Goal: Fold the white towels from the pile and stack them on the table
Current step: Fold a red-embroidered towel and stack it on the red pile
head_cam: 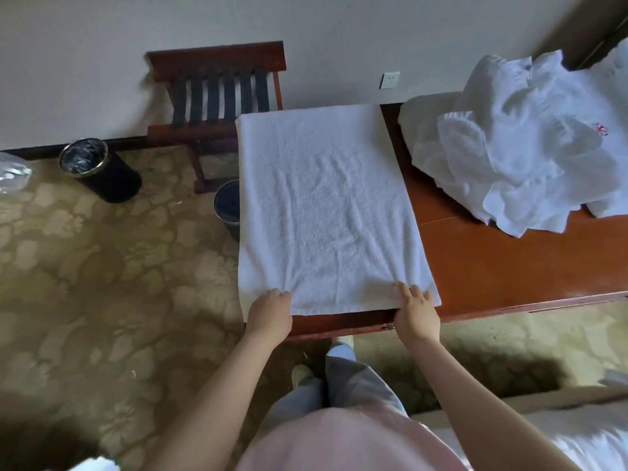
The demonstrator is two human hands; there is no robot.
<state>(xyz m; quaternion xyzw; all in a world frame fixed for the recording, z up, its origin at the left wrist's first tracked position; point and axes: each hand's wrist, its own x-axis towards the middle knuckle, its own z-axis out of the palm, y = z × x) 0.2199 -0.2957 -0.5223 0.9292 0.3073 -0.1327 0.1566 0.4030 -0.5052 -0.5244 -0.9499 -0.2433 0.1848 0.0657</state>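
Two waste bins stand on the patterned carpet at left. The black waste bin is in full view. The second bin is half hidden behind the left edge of the white towel. A clear plastic bag is cut off by the left frame edge. A wooden luggage rack with dark straps stands against the wall, its right lower part covered by the towel's far corner.

The white towel lies spread flat at the left end of the worktop, long side running away from the person. Its left edge hangs slightly past the worktop's end.

The left hand sits on the near left corner, fingers curled down and gripping the cloth. The corner beneath it is hidden. The right hand rests on the near right corner with fingers spread fairly flat on top, pressing it down. Creases fan out from both hands.

A wall socket shows above the worktop's far edge. The pile of white towels lies crumpled on the right part of the worktop, apart from the spread towel and cut off by the right frame edge. A small red mark on it is too small to read. A bed is partly visible at lower right.
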